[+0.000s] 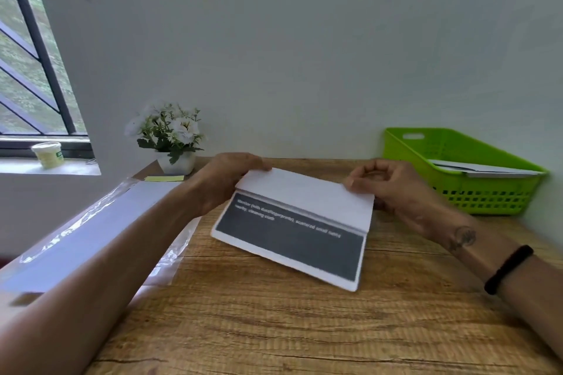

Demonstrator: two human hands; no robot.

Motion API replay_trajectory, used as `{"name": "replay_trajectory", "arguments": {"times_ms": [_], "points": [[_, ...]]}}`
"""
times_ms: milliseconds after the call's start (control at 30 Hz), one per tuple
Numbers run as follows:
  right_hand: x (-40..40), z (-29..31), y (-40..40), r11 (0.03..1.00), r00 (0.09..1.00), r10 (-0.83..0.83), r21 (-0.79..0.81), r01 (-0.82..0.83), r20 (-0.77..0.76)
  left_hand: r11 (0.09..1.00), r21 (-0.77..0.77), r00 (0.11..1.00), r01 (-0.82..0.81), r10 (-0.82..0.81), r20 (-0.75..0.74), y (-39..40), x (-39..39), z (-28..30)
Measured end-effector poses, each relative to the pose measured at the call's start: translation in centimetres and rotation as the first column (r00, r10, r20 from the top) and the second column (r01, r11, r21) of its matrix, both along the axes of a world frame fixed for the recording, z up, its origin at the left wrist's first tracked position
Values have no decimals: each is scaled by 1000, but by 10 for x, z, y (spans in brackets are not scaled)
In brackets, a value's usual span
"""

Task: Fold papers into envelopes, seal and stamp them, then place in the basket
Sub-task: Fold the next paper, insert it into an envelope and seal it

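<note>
Your left hand point(227, 175) and right hand point(380, 183) pinch one folded paper point(292, 222); one green basket point(475, 192) holds envelopes point(475, 168), number unclear.

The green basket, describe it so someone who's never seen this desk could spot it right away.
Start at the wooden table and follow it to its far right corner against the wall. There sits the green basket, with slotted sides and white papers inside; nothing else on the table is bright lime.

Half-folded paper point(292, 222) between left hand point(225, 176) and right hand point(387, 183), above wooden table point(274, 329).
</note>
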State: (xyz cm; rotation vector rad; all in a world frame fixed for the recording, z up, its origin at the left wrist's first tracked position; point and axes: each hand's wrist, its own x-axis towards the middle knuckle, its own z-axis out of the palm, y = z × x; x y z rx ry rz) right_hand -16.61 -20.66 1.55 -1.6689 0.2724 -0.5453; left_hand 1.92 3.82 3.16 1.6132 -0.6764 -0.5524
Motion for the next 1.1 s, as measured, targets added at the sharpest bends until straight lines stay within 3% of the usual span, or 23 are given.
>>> {"name": "replay_trajectory", "arguments": {"times_ms": [100,267,333,367,433,467,533,667,1100], "points": [[-3,-1,4,989,988,90,-106,-104,-126,995,104,975,3,-26,220,-3,-10,0],[-7,1,14,969,953,172,-134,-210,-249,995,84,950,47,-70,303,-18,-32,-5],[-7,1,15,970,952,169,-127,-207,-257,993,120,895,-17,-38,445,-22,-36,-9],[-6,0,15,970,952,163,-137,-203,-258,986,150,807,-71,-31,590,-22,-35,-10],[-5,-2,16,962,951,162,-171,-212,-264,967,210,495,-141,-114,861,-22,-35,-11],[-5,-3,17,955,948,171,-192,-227,-270,959,253,364,-127,-192,911,-22,-36,-13],[-4,-5,18,939,938,195,-224,-263,-285,945,323,258,-49,-301,918,-26,-42,-16],[-4,-4,18,924,930,212,-248,-291,-301,951,307,252,31,-305,918,-35,-51,-19],[-2,2,-4,976,986,-3,-217,-33,-165,986,134,479,-102,-69,875,-13,-10,-17]]}}
